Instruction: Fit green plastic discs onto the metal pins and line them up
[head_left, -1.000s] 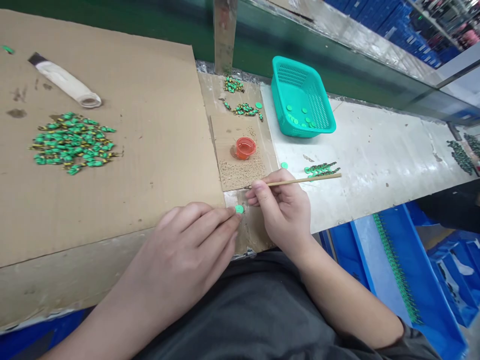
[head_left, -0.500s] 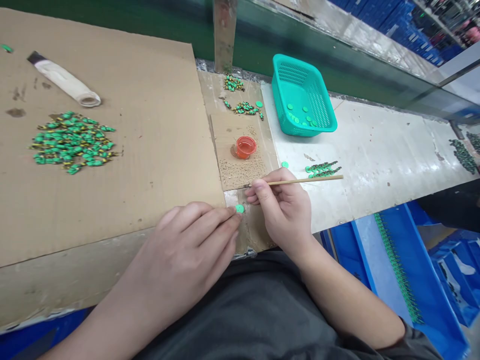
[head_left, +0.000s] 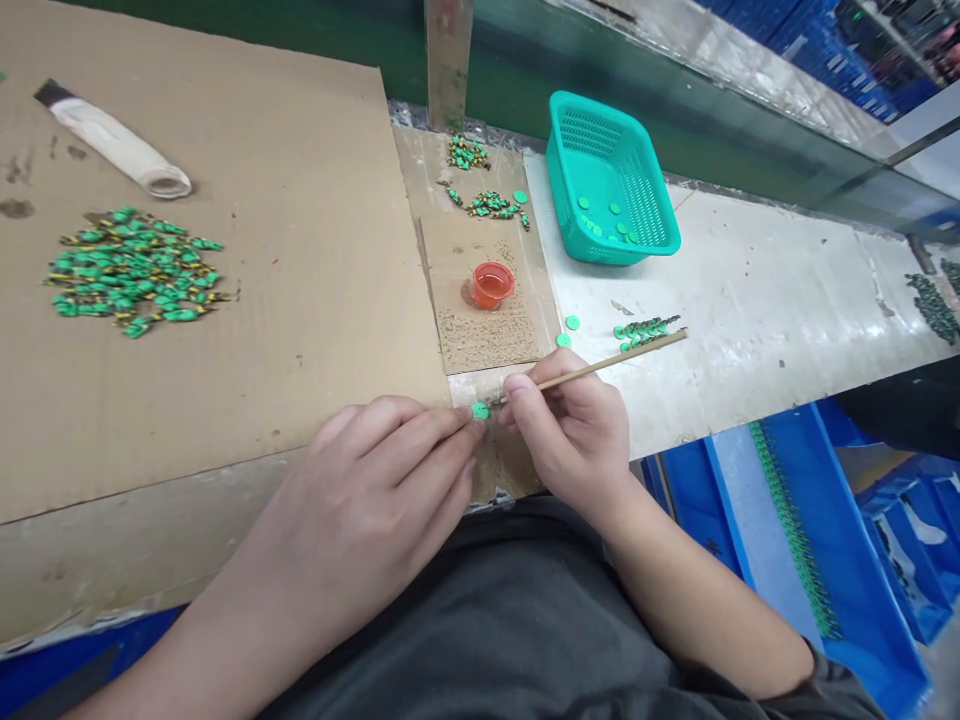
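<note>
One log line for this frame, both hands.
left hand: holding green disc | right hand: holding thin stick, dark tip near disc | red cup: on cardboard | teal basket: green discs inside

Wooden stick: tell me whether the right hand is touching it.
Touching. The head view shows the wooden stick gripped in the right hand, its ends jutting out on either side.

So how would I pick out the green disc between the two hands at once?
Start at the turquoise basket, then come nearer, to the right hand holding a thin stick. Beside the stick's dark end is the green disc. Similar discs lie in the basket or loose on the bench; only this one sits at the fingertips of the left hand.
</note>
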